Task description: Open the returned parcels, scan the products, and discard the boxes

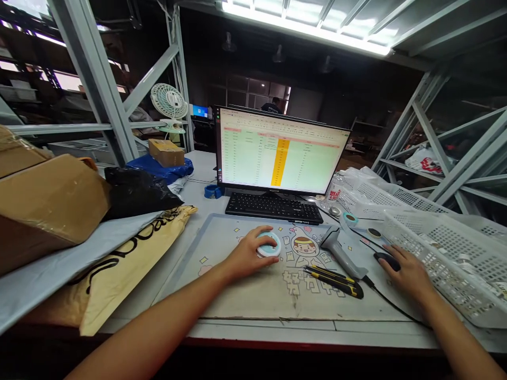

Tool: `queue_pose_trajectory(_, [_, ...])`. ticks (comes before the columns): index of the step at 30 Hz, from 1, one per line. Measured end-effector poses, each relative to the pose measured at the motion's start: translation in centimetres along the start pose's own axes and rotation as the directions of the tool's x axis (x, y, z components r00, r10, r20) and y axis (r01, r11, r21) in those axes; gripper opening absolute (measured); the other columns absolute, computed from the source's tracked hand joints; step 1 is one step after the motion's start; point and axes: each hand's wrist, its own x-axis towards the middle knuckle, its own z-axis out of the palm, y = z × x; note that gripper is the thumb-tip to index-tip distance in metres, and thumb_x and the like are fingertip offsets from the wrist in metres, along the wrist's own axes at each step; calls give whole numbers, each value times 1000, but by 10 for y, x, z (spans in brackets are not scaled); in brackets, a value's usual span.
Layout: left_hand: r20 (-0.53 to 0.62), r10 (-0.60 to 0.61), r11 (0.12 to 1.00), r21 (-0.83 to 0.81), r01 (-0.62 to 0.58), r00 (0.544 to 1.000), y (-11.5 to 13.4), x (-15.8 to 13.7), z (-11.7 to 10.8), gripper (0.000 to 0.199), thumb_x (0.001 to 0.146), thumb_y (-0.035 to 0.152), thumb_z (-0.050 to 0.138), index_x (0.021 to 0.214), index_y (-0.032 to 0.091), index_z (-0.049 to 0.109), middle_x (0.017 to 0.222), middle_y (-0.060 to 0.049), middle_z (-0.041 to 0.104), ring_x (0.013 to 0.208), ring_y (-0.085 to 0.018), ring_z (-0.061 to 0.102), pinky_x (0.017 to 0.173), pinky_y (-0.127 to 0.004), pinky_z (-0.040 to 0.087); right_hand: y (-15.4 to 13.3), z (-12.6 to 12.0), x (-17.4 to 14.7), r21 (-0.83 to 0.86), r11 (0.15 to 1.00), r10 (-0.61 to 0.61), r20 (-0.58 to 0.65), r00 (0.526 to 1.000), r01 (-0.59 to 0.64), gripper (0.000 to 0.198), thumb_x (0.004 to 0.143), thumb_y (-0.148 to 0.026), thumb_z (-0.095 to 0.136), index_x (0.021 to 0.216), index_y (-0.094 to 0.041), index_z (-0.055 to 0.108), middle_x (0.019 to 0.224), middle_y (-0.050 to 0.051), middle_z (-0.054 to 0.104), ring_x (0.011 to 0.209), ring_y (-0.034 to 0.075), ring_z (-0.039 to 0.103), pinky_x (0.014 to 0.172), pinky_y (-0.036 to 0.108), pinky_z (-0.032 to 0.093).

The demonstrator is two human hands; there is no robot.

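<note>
My left hand (253,250) rests on the desk mat (245,301), its fingers curled round the sides of a small round white-and-light-blue container (270,244). I cannot make out the print on its top. Over at the right, my right hand (407,272) lies on a black computer mouse (388,261), fingers over it. Between the hands lie a grey barcode scanner (343,256) with a black cable and a pair of yellow-and-black utility knives (335,281). A black keyboard (273,207) stands below the monitor (281,150), which shows a spreadsheet with an orange column.
Cardboard boxes (51,200) and mailing bags (134,264) are piled at the left. White perforated baskets (447,258) line the right side. Blue tape (213,191) sits left of the keyboard. A fan (169,101) stands behind; a person (272,106) is far back.
</note>
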Motion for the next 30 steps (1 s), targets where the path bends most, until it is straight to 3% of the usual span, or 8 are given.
queue_pose_trajectory(3, [9, -7, 1000, 9, 6, 1000, 0, 0, -1, 34, 85, 46, 85, 110, 23, 78, 153, -15, 54, 137, -36, 58, 119, -59, 47, 25, 17, -11, 32, 999, 17, 54, 998, -18, 70, 91, -63, 49, 144, -20, 65, 149, 17, 62, 137, 39, 60, 119, 55, 48])
queue_pose_trajectory(8, [-2, -1, 999, 34, 1, 1000, -4, 2, -3, 34, 87, 47, 83, 111, 24, 78, 151, -14, 55, 136, -34, 59, 117, -57, 49, 24, 32, -22, 43, 998, 47, 44, 998, -49, 64, 95, -54, 47, 146, -19, 64, 145, 15, 64, 130, 36, 64, 115, 53, 52])
queue_pose_trajectory(18, [65, -66, 997, 50, 62, 996, -1, 4, -3, 32, 88, 47, 80, 113, 27, 77, 152, -10, 55, 137, -33, 58, 120, -57, 46, 23, 39, -24, -35, 997, 65, -88, 994, -68, 58, 102, -47, 44, 138, -12, 71, 132, 21, 66, 119, 37, 64, 108, 55, 55])
queue_pose_trajectory(30, [73, -76, 995, 76, 71, 994, 1, 4, -5, 34, 89, 52, 77, 114, 28, 78, 150, -9, 56, 134, -33, 60, 118, -55, 48, 16, 35, -26, -44, 994, 100, -101, 990, -104, 52, 98, -41, 48, 133, -13, 74, 132, 19, 66, 117, 36, 65, 108, 54, 56])
